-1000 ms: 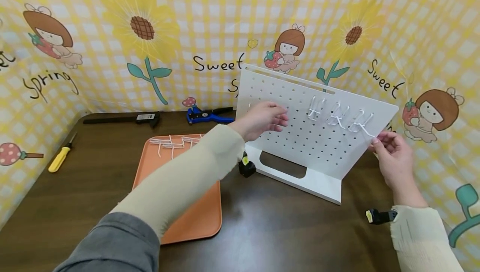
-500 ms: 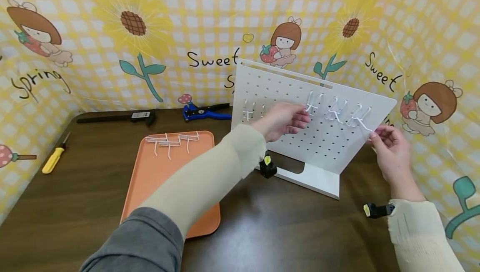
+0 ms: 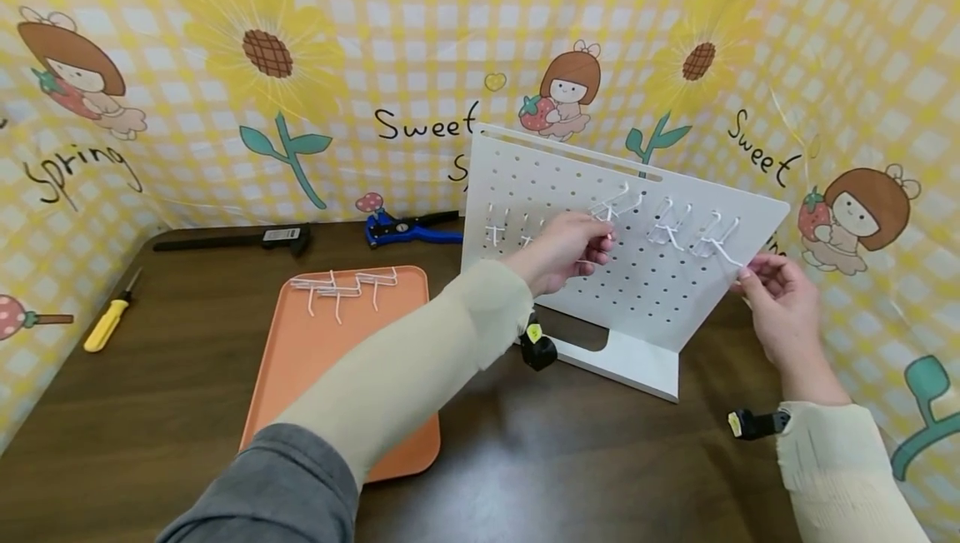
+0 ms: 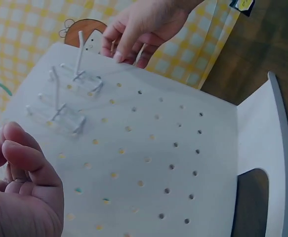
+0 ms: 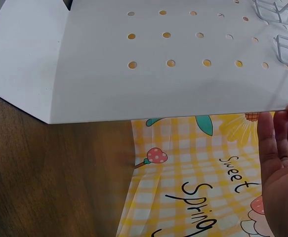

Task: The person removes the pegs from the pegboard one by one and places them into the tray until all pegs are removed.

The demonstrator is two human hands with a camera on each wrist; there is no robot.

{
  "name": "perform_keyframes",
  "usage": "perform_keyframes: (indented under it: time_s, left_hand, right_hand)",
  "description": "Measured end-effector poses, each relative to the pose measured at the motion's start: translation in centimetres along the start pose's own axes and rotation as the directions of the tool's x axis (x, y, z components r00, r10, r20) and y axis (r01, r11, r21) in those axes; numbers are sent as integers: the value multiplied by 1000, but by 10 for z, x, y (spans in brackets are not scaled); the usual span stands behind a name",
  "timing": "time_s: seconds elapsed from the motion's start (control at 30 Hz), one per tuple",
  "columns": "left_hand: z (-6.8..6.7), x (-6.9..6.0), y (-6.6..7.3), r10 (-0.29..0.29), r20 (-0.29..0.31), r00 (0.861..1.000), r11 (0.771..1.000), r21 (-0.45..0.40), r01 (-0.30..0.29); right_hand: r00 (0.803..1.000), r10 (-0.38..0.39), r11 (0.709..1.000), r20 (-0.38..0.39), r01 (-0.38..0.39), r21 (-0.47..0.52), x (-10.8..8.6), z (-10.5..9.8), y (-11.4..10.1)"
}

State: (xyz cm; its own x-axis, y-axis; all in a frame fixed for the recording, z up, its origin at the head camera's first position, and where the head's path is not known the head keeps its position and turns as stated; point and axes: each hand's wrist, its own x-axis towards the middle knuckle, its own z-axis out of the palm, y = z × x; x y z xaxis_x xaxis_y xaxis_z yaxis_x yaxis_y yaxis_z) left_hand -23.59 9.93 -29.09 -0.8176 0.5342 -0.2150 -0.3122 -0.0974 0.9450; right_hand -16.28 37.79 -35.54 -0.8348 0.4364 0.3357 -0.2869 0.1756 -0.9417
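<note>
- Tray [image 3: 292, 368], left on the desk [image 3: 510, 451]: loose hooks [image 3: 335, 286] overlap at its far end, apart from both hands.
- Left hand [image 3: 562, 250]: thumb and finger close together, pinching a hook [image 3: 611, 215]; wrist view shows these fingers curled but no held hook.
- That hook: just above the left fingertips, against or close to the face of the board [image 3: 630, 314]. Long axis tilted, paired wires rising rightward to the bent ends. Whether those ends sit in holes: cannot tell. Left hand much nearer to it than right.
- Hung hooks: two at board's left, partly behind the left hand; two right of the held one [image 3: 664, 231].
- Right hand [image 3: 787, 306]: fingers narrow on the board's right edge, thumb in front, others behind; rightmost hook's arm ends just beside the thumb.
- Writing, left to right: cloth [image 3: 435, 18] reads "Spring", then "Sweet" mid-wall, "Sweet" again at right. Black tool [image 3: 217, 240] carries a pale label [image 3: 282, 234], print too small. Blue tool [image 3: 405, 229]: no brand legible. Right wrist view: "Sweet", "Spring" below the board edge.
</note>
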Motion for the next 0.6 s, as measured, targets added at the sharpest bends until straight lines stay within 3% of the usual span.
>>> perform_keyframes:
  time_s: [0.13,0.33,0.6]
  left_hand:
    - [-13,-9,7,47,-13,999,999,5,-47]
    - [-49,-26,19,123,-80,989,992,22,-122]
    - [-105,-55,42,194,-229,954,981,73,-182]
  right_hand:
    - [1000,8,1000,2,-8,5,0,0,0]
    - [1000,7,999,-2,-7,41,-1,-1,0]
    - [1000,17,999,-9,-17,44,0,0,-1]
